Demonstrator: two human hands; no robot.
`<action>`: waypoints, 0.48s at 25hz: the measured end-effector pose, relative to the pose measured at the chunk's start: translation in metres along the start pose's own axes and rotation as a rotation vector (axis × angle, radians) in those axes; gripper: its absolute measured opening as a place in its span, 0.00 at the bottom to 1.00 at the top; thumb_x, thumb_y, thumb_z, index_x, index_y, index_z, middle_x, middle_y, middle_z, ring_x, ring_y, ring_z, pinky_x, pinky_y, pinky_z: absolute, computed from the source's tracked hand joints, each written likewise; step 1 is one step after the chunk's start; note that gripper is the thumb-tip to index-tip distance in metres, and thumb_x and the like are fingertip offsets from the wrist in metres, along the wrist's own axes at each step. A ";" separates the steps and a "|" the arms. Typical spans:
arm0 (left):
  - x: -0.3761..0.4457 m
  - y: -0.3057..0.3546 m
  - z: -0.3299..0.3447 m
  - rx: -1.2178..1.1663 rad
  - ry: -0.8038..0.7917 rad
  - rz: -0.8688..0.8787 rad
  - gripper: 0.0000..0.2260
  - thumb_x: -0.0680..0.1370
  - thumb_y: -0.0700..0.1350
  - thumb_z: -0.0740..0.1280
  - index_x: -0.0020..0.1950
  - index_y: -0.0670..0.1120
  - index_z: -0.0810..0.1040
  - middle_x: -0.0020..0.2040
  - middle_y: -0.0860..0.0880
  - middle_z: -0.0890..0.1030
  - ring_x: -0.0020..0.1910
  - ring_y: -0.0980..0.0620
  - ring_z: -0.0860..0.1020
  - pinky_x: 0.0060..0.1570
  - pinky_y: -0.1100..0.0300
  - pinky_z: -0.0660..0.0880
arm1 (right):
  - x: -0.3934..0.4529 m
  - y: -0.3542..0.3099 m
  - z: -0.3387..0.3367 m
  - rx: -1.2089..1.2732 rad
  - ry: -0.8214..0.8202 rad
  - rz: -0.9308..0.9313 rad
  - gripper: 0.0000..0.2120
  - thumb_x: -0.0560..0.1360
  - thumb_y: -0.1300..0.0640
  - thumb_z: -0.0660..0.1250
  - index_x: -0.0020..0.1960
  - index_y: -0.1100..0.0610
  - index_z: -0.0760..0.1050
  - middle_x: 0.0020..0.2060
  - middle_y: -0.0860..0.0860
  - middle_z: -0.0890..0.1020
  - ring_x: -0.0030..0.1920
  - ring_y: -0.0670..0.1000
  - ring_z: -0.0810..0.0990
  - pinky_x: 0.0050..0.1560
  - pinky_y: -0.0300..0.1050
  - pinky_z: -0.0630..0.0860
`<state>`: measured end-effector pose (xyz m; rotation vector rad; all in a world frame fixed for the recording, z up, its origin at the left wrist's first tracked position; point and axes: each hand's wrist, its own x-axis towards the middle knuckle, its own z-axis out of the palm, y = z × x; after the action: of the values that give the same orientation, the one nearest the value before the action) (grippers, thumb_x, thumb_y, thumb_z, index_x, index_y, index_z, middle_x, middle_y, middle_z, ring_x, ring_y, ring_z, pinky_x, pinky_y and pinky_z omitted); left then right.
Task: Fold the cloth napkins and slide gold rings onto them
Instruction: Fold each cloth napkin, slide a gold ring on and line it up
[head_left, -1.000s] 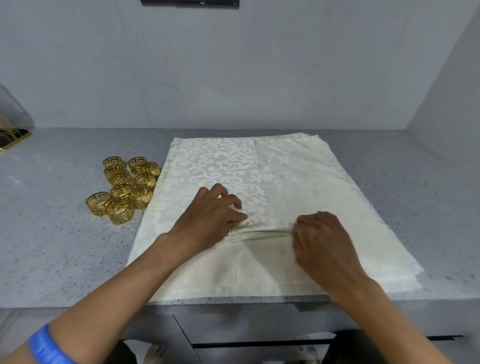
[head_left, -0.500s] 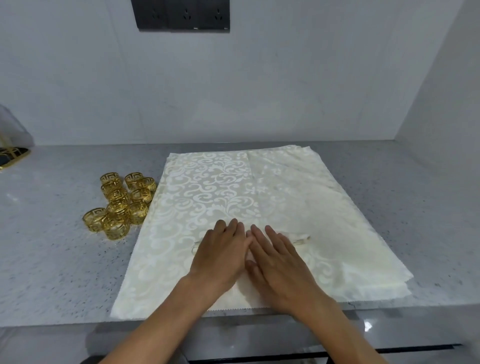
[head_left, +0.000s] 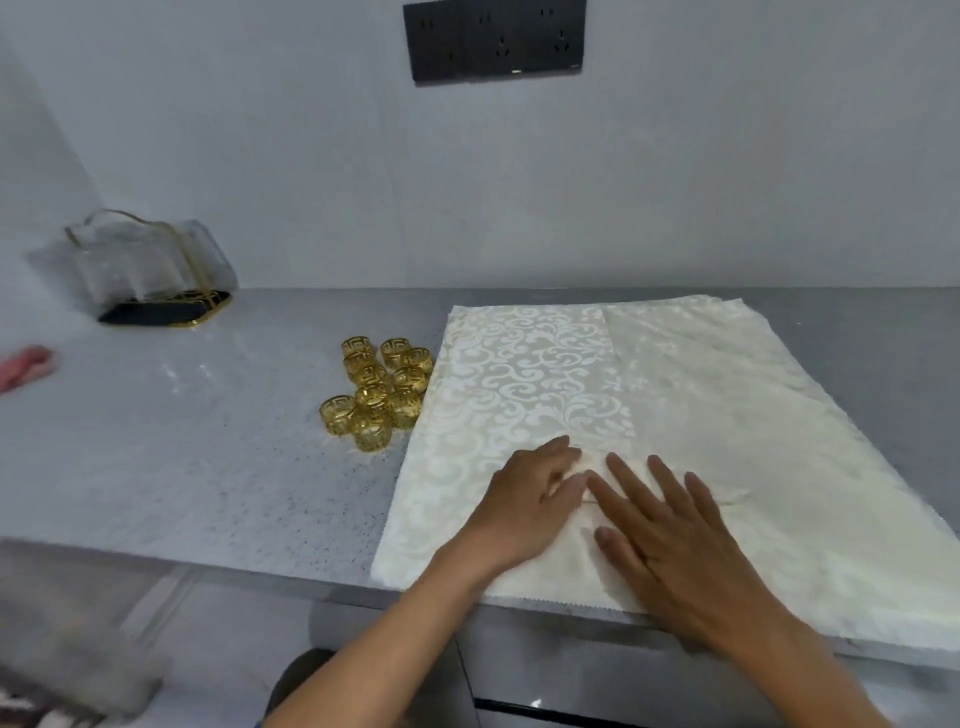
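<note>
A cream cloth napkin (head_left: 691, 395) with a white scroll pattern lies spread on the grey counter, its near edge hanging slightly over the counter's front. My left hand (head_left: 530, 499) and my right hand (head_left: 670, 525) rest side by side on its near middle, fingers straight and pressing the cloth flat. A small wrinkle shows just right of my right hand's fingers. Several gold rings (head_left: 379, 395) stand in a cluster on the counter, touching the napkin's left edge.
A clear glass holder with gold trim on a black base (head_left: 156, 275) stands at the back left by the wall. Something pink (head_left: 23, 366) lies at the far left edge. A black socket panel (head_left: 493, 39) is on the wall. The counter (head_left: 182, 441) is bare left of the rings.
My hands went from pinching a fold in the cloth to lying flat on it side by side. The view has swung left and up, bringing the glass holder and socket panel into sight.
</note>
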<state>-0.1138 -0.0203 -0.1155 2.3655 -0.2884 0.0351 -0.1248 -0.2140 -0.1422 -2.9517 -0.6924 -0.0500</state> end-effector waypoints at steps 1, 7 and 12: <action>-0.003 -0.012 -0.020 -0.005 0.162 -0.040 0.18 0.81 0.53 0.62 0.71 0.51 0.74 0.69 0.53 0.75 0.67 0.53 0.72 0.67 0.52 0.68 | 0.001 0.001 0.001 -0.027 0.001 0.003 0.33 0.70 0.31 0.20 0.75 0.32 0.33 0.75 0.37 0.34 0.78 0.51 0.35 0.75 0.54 0.34; -0.021 -0.091 -0.124 0.663 0.474 -0.406 0.08 0.80 0.47 0.61 0.48 0.46 0.79 0.45 0.44 0.82 0.42 0.39 0.80 0.37 0.55 0.67 | 0.005 -0.004 -0.002 -0.009 -0.055 0.027 0.30 0.71 0.31 0.26 0.73 0.29 0.32 0.74 0.34 0.32 0.78 0.51 0.35 0.75 0.55 0.33; -0.036 -0.045 -0.093 0.492 0.647 0.146 0.09 0.77 0.48 0.67 0.40 0.48 0.84 0.30 0.50 0.81 0.27 0.46 0.77 0.26 0.60 0.67 | 0.003 -0.003 -0.003 0.026 -0.037 0.018 0.30 0.73 0.31 0.27 0.75 0.32 0.31 0.76 0.36 0.33 0.78 0.51 0.32 0.76 0.56 0.33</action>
<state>-0.1336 0.0821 -0.0819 2.6412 -0.1404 1.0198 -0.1230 -0.2104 -0.1387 -2.9408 -0.6653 0.0146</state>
